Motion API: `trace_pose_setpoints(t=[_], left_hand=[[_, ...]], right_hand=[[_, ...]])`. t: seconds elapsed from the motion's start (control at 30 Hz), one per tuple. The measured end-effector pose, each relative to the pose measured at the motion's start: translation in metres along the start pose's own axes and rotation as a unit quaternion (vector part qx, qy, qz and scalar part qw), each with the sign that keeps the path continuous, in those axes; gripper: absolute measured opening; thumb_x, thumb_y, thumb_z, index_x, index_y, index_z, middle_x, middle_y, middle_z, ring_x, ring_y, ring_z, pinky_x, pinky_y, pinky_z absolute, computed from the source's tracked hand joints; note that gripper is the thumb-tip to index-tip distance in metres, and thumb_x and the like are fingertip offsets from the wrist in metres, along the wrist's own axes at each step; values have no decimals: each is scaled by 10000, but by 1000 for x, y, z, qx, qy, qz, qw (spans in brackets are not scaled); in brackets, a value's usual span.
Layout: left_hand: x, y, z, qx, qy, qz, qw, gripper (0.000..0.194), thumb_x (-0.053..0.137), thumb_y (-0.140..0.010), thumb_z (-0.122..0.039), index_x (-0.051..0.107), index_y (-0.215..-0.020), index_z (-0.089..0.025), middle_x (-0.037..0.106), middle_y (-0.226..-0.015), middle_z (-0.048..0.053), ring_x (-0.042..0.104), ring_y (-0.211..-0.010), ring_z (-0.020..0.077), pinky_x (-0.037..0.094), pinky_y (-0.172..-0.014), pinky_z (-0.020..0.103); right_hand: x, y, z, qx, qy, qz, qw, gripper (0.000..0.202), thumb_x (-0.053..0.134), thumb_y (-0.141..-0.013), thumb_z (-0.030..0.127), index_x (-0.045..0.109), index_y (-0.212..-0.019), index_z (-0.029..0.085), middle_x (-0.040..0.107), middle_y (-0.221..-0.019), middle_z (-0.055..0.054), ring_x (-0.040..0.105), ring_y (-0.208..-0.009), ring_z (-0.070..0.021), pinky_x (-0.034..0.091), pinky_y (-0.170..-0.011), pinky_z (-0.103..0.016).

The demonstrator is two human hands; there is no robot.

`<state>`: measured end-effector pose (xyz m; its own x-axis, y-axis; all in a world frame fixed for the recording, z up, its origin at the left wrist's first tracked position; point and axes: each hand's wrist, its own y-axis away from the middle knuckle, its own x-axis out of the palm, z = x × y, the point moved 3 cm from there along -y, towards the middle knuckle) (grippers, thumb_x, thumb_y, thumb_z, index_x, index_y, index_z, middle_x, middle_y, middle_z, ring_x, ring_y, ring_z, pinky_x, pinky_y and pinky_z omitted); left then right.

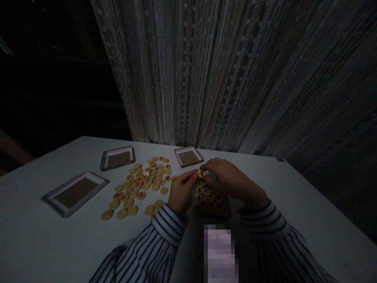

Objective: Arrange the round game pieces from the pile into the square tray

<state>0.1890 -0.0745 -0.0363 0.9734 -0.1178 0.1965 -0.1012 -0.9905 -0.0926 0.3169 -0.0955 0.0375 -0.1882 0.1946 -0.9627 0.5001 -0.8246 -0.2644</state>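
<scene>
Dim white worktop [297, 208] with scattered round game discs [137, 183], some bearing red or dark characters, spread between shallow trays [79, 192] on the left and two bare hands. The loose discs lie close together, several overlapping; the striped left cuff [167, 223] is just beside the nearest ones, so a sideways sweep of that sleeve could scatter them. Further right, one marked disc [202, 173] is raised at the far end of a box [213, 214] lined with rows of discs. With only fingertips at its edge, it might slip and land askew on its neighbours; the poor light adds to that risk. The left hand [184, 191] is nearly closed, thumb and forefinger pinching the disc's left side. The right hand [225, 177] arches over the box, thumb and fingers bent in around the same disc's right side.
</scene>
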Motion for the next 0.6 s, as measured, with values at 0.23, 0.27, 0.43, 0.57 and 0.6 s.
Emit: trace_pose_setpoints(t=[0.23,0.27,0.43,0.57,0.6], left_hand=[[-2,-1,8,13,-14,9,1000,204,603,-678,-246,697,-841,-166,709,-881,35,621,-855,188,470,-795,319],[-2,-1,10,15,-15,8,1000,204,601,-680,-251,696,-839,-166,709,-884,36,621,-859,189,468,-800,319],[-8,-7,23,5,-57,-24,998,257,592,-687,-300,685,-857,-131,703,-880,72,621,-854,196,460,-819,328],[-16,-12,34,-2,-120,-36,992,229,551,-718,-267,684,-845,-129,701,-881,72,618,-876,191,449,-845,327],[-17,-13,36,-5,-137,-33,990,228,537,-729,-257,682,-850,-129,700,-878,71,620,-872,187,452,-840,322]], right_hand=[[6,-1,1,1,16,31,999,267,465,-835,302,595,-1019,159,636,-964,-78,547,-928,-201,383,-795,-326],[6,-1,1,3,18,35,999,266,465,-835,301,597,-1015,158,639,-960,-80,550,-924,-200,383,-793,-323],[7,-1,-3,28,37,55,997,269,478,-819,292,601,-1019,160,649,-955,-86,563,-911,-207,379,-779,-317],[7,-1,-7,46,36,75,995,285,462,-823,314,606,-1015,159,645,-952,-87,565,-903,-201,379,-772,-297],[8,-1,-8,51,36,79,995,290,456,-825,317,607,-1015,158,643,-954,-90,563,-906,-199,378,-772,-292]])
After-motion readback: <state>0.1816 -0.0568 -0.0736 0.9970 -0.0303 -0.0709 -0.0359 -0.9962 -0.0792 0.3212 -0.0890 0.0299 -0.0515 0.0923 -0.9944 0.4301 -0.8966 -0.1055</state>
